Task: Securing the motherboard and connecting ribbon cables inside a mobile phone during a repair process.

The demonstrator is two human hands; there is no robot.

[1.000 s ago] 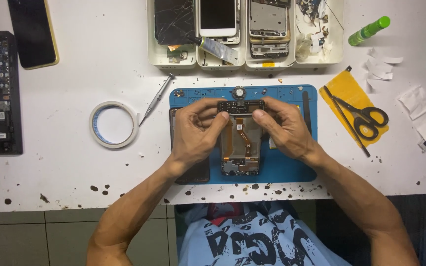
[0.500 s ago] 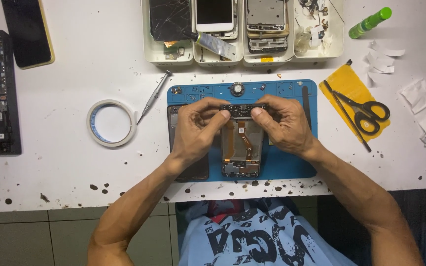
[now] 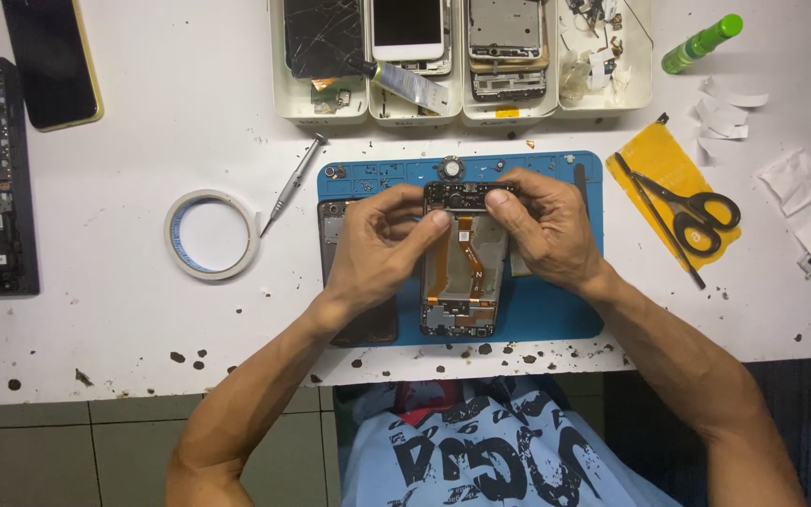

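While its long axis runs toward the person, both the left hand [image 3: 382, 249] and right hand [image 3: 542, 230] pinch the opened phone's [image 3: 462, 282] far end.

light: bright, even, overhead | shadows: short, soft beside hands [image 3: 466, 249] | glare: mild on white bench [image 3: 143, 141] | focus: sharp, no blur

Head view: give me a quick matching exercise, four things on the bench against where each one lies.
Things:
1. scissors
2. tape roll
3. screwdriver
4. green bottle

Places:
A. on the white table left of the blue mat
B. top right, beside the white trays
C. on the yellow sheet right of the mat
D. slanted between the tape roll and the mat's top left corner

Pairs: 1-C, 2-A, 3-D, 4-B
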